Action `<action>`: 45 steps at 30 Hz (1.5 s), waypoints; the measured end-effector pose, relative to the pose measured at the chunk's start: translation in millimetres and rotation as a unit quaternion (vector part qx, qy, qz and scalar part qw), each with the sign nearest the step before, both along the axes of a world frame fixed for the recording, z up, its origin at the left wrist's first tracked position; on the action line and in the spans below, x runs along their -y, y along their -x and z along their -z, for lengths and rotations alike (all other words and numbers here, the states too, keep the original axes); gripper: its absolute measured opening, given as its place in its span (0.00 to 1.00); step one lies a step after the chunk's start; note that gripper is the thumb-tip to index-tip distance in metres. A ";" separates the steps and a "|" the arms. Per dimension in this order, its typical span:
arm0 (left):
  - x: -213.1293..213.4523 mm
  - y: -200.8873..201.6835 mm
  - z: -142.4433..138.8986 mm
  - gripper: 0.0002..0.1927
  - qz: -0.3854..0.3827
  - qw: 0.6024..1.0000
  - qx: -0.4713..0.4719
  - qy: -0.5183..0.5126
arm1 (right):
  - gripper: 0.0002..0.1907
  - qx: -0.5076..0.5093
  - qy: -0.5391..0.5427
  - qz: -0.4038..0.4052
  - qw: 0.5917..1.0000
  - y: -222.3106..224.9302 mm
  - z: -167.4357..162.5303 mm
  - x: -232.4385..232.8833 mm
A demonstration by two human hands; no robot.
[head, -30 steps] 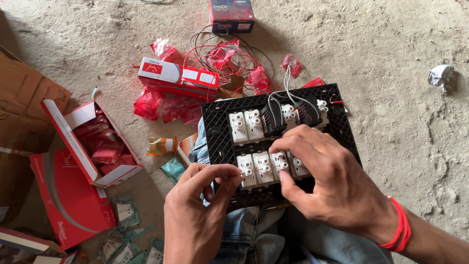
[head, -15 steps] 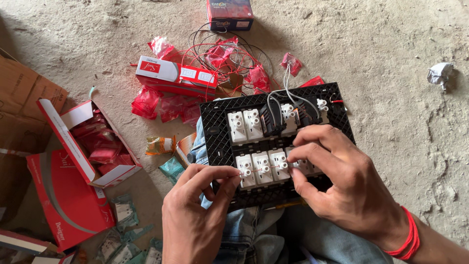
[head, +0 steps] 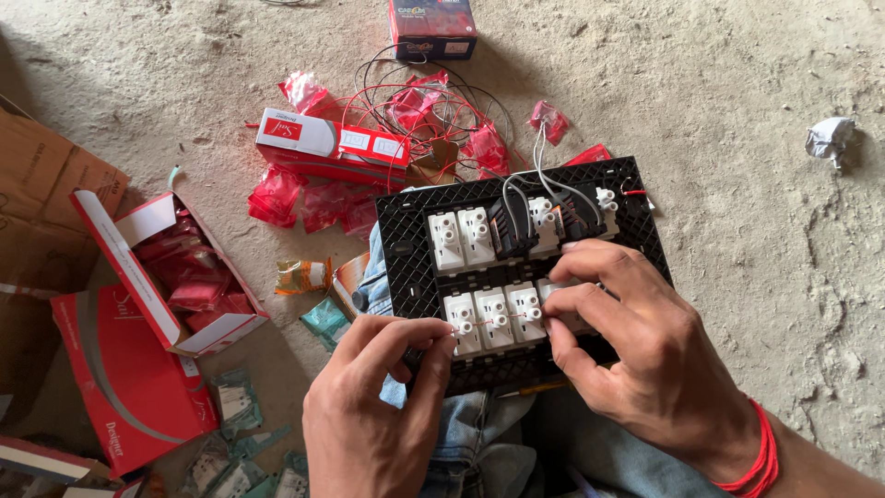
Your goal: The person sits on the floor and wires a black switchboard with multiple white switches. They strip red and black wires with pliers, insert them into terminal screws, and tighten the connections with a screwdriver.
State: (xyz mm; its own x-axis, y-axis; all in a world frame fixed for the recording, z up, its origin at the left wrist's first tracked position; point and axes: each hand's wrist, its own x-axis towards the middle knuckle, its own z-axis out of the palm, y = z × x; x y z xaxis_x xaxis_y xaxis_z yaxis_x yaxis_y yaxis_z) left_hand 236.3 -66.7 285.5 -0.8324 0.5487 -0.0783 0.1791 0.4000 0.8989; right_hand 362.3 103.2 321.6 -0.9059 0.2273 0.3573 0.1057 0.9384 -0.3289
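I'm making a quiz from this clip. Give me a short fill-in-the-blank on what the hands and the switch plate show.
1. The black plate rests on the person's ____.
2. A red band circles the wrist of the ____ hand.
3. The left hand pinches a thin ____ wire running across the lower row of white modules.
4. The open red box lies to the plate's ____.

Missing words: lap; right; red; left

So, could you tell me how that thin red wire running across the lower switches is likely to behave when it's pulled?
The thin red wire probably bends easily yet holds some shape: similar wire lies in loose loops on the floor. It looks light. Pinched by the left hand and right hand, it spans the white switch modules fairly straight.
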 end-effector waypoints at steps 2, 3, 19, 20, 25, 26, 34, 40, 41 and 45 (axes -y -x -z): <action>-0.7 -1.3 -1.2 0.09 -0.004 1.000 -0.010 -0.005 | 0.11 -0.004 0.000 -0.001 1.000 -0.5 1.0 0.8; -1.5 -1.5 -1.3 0.09 -0.005 1.000 -0.014 -0.003 | 0.10 -0.006 -0.003 0.001 1.000 -0.7 1.6 1.0; -1.9 -8.0 2.6 0.09 -0.022 0.998 -0.053 0.000 | 0.12 0.007 -0.010 -0.003 1.000 1.6 2.5 -0.5; -1.7 -8.4 2.4 0.09 -0.024 0.998 -0.051 0.001 | 0.12 0.007 -0.010 -0.002 1.000 1.6 2.4 -0.5; -4.1 -9.3 3.3 0.09 -0.032 0.997 -0.062 0.014 | 0.11 0.012 0.003 0.007 1.000 1.6 1.7 -0.8; -4.4 -9.5 3.6 0.09 -0.034 0.997 -0.065 0.019 | 0.11 0.012 0.009 0.011 1.000 1.9 1.8 -0.7; -2.9 -11.4 6.7 0.08 -0.035 0.996 -0.079 0.017 | 0.12 0.011 0.000 0.017 1.000 4.1 0.9 0.9; -1.6 -13.5 12.0 0.05 -0.032 0.987 -0.157 0.004 | 0.12 0.023 0.031 0.010 0.999 3.5 -0.5 -1.4; -1.6 -14.0 12.9 0.05 -0.032 0.982 -0.188 0.003 | 0.12 0.025 0.035 0.011 0.999 3.4 -0.4 -1.7; -0.9 -14.4 14.7 0.05 -0.031 0.982 -0.189 -0.002 | 0.12 0.028 0.022 0.015 0.999 3.9 0.8 -1.7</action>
State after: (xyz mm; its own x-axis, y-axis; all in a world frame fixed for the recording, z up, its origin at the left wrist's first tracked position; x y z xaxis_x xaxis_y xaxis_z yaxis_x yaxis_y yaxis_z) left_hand 250.7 -65.7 270.8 -0.8334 0.4958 0.2440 0.4751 0.4175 0.7746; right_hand 358.5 104.9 320.8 -0.9164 0.2688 0.2964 0.1527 0.9196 -0.3619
